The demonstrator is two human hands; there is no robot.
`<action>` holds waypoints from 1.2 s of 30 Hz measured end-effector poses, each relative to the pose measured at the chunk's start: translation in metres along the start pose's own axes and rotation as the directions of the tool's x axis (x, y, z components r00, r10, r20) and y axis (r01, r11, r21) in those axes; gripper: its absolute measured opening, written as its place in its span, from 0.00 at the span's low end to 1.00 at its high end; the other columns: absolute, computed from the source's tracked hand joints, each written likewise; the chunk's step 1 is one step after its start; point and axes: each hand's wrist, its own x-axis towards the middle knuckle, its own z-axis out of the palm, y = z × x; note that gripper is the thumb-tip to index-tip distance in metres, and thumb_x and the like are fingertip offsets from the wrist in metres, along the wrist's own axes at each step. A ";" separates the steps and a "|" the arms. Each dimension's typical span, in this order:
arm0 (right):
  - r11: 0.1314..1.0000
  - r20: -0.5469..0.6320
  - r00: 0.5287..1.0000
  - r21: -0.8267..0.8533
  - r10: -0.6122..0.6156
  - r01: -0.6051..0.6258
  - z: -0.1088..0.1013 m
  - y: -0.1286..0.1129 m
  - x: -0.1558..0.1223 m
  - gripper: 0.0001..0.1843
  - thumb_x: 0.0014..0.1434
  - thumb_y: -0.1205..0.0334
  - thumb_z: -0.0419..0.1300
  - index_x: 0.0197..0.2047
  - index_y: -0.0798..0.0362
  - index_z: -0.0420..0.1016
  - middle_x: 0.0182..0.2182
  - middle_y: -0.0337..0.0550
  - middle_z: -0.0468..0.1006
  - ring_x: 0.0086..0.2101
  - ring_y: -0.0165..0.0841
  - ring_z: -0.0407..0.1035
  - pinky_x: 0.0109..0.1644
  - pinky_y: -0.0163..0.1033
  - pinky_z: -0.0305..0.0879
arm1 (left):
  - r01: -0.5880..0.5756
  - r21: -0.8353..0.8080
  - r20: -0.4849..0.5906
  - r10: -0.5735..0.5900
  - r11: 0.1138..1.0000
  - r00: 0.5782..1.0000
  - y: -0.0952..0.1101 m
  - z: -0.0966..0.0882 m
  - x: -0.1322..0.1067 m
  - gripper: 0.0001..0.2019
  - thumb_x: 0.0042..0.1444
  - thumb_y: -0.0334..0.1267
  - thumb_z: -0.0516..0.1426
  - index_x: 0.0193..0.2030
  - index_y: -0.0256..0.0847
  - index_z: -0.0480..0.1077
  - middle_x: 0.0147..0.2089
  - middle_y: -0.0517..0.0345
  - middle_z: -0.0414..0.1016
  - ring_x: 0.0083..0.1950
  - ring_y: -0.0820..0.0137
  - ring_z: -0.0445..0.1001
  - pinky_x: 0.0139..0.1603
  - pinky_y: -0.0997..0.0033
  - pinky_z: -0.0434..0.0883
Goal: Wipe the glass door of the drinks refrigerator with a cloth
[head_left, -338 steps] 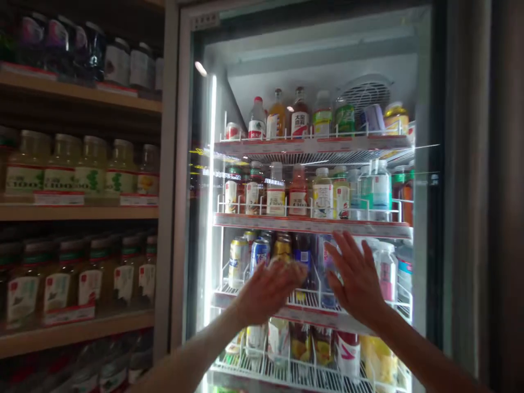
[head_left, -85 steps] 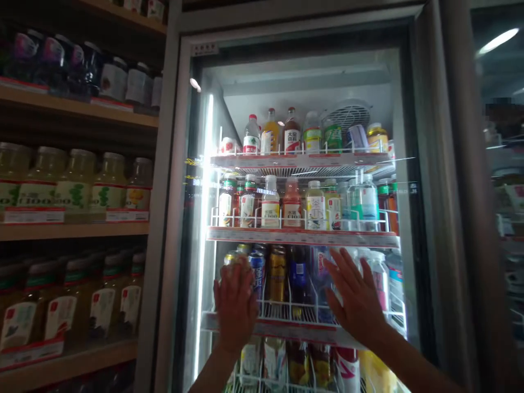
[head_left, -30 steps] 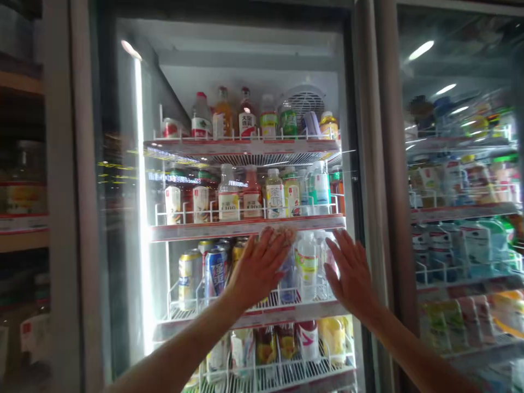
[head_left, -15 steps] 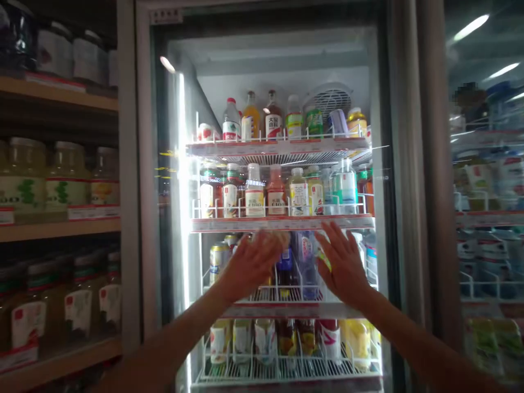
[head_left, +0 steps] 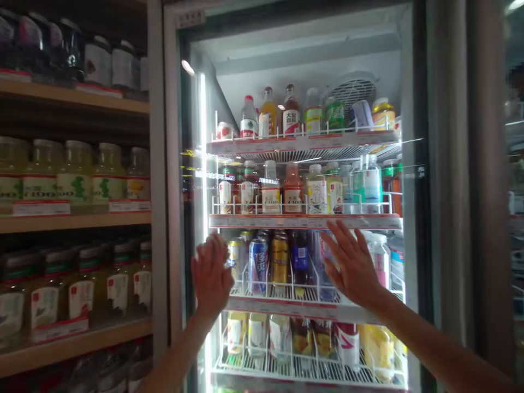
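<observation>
I face a lit drinks fridge with a shut glass door [head_left: 295, 65]. My left hand [head_left: 210, 275] rests against the glass near the door's left edge, level with a row of cans [head_left: 258, 265]. Its fingers are bent over a pale cloth [head_left: 213, 243], which is mostly hidden. My right hand [head_left: 354, 267] lies flat on the glass with its fingers spread. It is right of the middle, in front of clear bottles [head_left: 379, 262]. Both forearms reach up from below.
Inside the fridge, wire shelves [head_left: 305, 221] hold bottles, cans and cartons. Wooden shelves [head_left: 77, 221] on the left carry rows of juice bottles [head_left: 73, 174] and dark jars above. A grey door frame [head_left: 450, 191] and another fridge stand to the right.
My left hand has slid left across the glass, from the middle to the door's left edge. My right hand has stayed flat in about the same place. The view swung left.
</observation>
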 end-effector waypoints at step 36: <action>0.946 -0.105 0.977 -0.247 0.187 -0.208 -0.044 0.089 -0.027 0.32 0.63 0.61 0.45 0.68 0.49 0.40 0.63 0.50 0.55 0.64 0.40 0.45 0.64 0.56 0.47 | -0.240 -0.197 -0.045 0.235 0.951 0.971 0.163 0.065 0.257 0.23 0.60 0.41 0.48 0.61 0.42 0.58 0.67 0.52 0.53 0.68 0.54 0.47 0.66 0.46 0.44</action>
